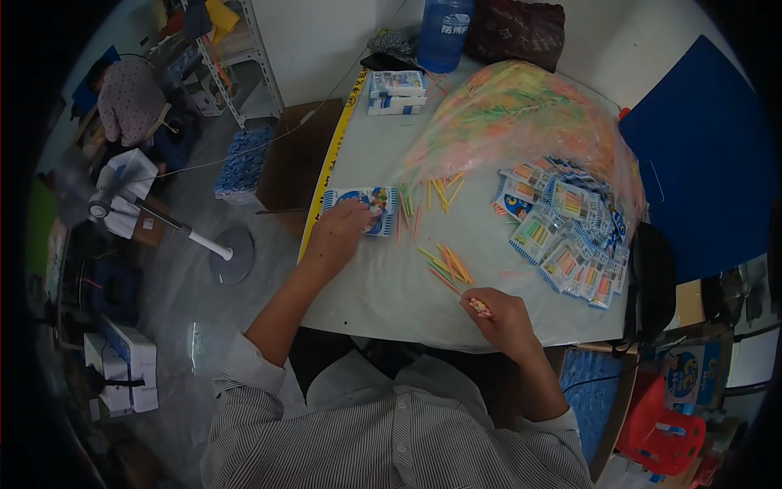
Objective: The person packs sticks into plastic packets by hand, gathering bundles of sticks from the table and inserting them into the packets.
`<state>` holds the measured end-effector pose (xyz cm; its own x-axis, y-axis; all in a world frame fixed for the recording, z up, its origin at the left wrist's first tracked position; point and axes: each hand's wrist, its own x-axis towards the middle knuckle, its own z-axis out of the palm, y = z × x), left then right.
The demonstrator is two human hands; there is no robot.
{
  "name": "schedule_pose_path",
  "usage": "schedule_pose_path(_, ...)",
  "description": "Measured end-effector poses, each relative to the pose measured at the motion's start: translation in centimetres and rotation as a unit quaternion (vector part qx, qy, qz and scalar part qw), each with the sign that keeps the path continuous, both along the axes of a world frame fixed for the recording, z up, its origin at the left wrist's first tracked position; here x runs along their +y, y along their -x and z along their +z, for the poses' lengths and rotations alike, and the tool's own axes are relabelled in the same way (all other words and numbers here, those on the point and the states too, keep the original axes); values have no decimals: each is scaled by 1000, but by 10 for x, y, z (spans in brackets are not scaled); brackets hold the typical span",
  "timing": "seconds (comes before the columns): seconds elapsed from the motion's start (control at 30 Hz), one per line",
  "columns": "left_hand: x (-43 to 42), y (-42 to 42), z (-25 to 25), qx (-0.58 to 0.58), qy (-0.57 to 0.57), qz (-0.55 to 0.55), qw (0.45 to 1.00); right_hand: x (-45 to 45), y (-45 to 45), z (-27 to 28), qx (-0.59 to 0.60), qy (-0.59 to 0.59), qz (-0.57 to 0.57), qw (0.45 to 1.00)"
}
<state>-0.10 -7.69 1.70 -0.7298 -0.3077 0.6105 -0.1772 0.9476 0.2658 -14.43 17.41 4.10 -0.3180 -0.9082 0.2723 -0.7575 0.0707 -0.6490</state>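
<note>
My left hand is at the table's left side, its fingers bent over a blue-and-white printed packet and gripping it; a striped packet edge shows beneath. My right hand is closed round a bundle of thin coloured sticks near the front edge, with their ends poking out of the fist. Just beyond it lies a small loose pile of yellow, orange and green sticks. More loose sticks are scattered right of the packet under my left hand.
A large clear bag of coloured sticks covers the back right. Printed packets are heaped at the right, with a small stack at the back. A blue water jug stands behind. Left of the table are a cardboard box, a fan and another person.
</note>
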Motion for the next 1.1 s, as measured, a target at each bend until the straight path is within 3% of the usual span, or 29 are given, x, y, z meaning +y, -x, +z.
schedule_pose_path(0.07,-4,-1,-5,-24,-5,11,1000,0,-1,-1,3,1,-5,1000)
schedule_pose_path(0.13,-2,1,-3,-9,-122,77,990,1,-2,-2,-12,-13,-18,1000)
schedule_pose_path(0.27,-2,-1,-6,-25,-114,66,991,-1,-2,-5,-3,-7,-14,1000)
schedule_pose_path(0.33,-2,-3,-4,-40,-203,45,977,-2,-2,-4,2,-4,-1,1000)
schedule_pose_path(0.37,-1,-2,-1,-40,-204,44,977,-2,-2,-4,2,-5,-1,1000)
schedule_pose_path(0.43,3,-2,8,-51,22,108,993,-2,-2,-6,-1,6,3,1000)
schedule_pose_path(0.47,1,-4,7,-50,21,109,993,-2,-2,-6,0,6,5,1000)
schedule_pose_path(0.53,-7,-11,2,-205,-61,73,974,-3,-3,-6,3,11,4,1000)
schedule_pose_path(0.67,-17,-10,-16,-191,-20,38,981,-3,-3,-8,6,4,2,1000)
schedule_pose_path(0.87,-5,3,-14,-128,-41,110,985,-7,-7,-4,15,-9,-5,1000)
schedule_pose_path(1.03,-12,-6,-6,-52,-17,8,998,-3,-2,-10,25,-17,-5,1000)
schedule_pose_path(1.1,-7,-5,0,-69,-25,15,997,-3,-3,-13,22,-14,-1,1000)
